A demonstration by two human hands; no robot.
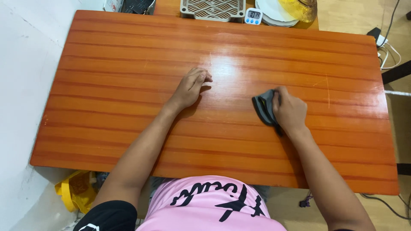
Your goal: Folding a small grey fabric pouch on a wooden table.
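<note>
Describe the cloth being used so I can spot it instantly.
On the long orange wooden table, look right of the bright glare patch at its middle. There the right hand presses a small folded cloth onto the wood: dark grey, the only fabric on the tabletop.

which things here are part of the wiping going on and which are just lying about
In use:
- grey cloth, gripped by the right hand
- orange wooden table, with the left hand resting flat on it

Lying about:
- small digital timer
- patterned tray
- stack of white plates
- yellow bag on the floor
- cables
</note>
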